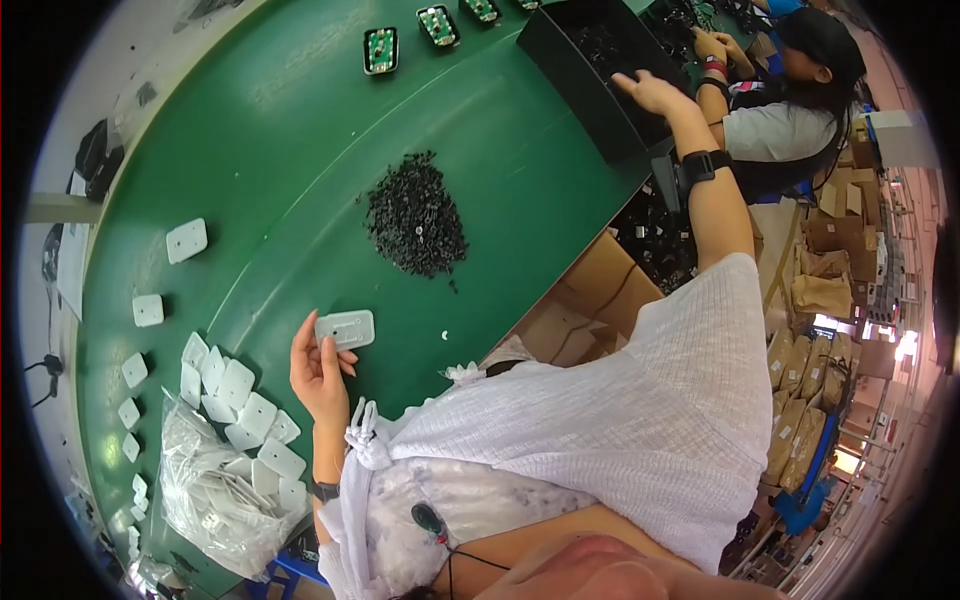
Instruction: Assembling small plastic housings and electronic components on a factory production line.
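Here, our left hand [325, 378] pinches one end of a white plastic cover [350, 328] between thumb and fingers, near our edge of the green table [520, 210]; we cannot tell whether the cover touches the tabletop. Our right hand [657, 94] reaches over the black box [580, 95], fingers extended, and we cannot tell whether it grips anything. Between our hands lies a heap of small black pieces [412, 215]. To our left, loose white covers [235, 383] spill beside a clear plastic bag [182, 450]. Beyond the heap, we see a green circuit board [381, 50] in a black case. At our right sits a co-worker [785, 132].
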A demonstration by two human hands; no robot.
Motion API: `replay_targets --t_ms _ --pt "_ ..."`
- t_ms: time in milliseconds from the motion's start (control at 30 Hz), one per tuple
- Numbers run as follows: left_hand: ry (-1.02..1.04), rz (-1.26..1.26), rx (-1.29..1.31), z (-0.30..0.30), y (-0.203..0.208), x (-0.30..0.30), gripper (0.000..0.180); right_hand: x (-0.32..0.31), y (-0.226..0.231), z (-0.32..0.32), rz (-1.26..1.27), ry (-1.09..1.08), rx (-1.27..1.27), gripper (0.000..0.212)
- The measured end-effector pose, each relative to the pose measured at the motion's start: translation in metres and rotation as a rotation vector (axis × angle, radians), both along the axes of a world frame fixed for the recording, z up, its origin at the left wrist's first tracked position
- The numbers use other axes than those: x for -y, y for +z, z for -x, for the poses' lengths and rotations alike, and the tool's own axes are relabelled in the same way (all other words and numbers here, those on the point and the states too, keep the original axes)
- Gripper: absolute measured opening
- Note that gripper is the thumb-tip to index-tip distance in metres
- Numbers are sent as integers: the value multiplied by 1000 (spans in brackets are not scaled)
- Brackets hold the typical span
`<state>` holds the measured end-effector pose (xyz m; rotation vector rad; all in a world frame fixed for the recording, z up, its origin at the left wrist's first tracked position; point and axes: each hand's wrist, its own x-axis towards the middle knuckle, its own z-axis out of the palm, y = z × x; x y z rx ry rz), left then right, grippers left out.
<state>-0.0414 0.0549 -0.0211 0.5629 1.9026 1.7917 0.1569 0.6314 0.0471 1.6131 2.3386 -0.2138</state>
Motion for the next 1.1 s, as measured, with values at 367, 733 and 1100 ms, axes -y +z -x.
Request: replay_targets --t_ms 367,733,1100 --pt "27 55 -9 -1 5 -8 36 61 -21 32 83 286 -355 51" --pt "28 49 -7 -1 6 -11 36 106 -24 33 196 623 -568 30" --pt "23 26 15 -3 1 -5 35 145 53 48 780 -42 -1286 19"
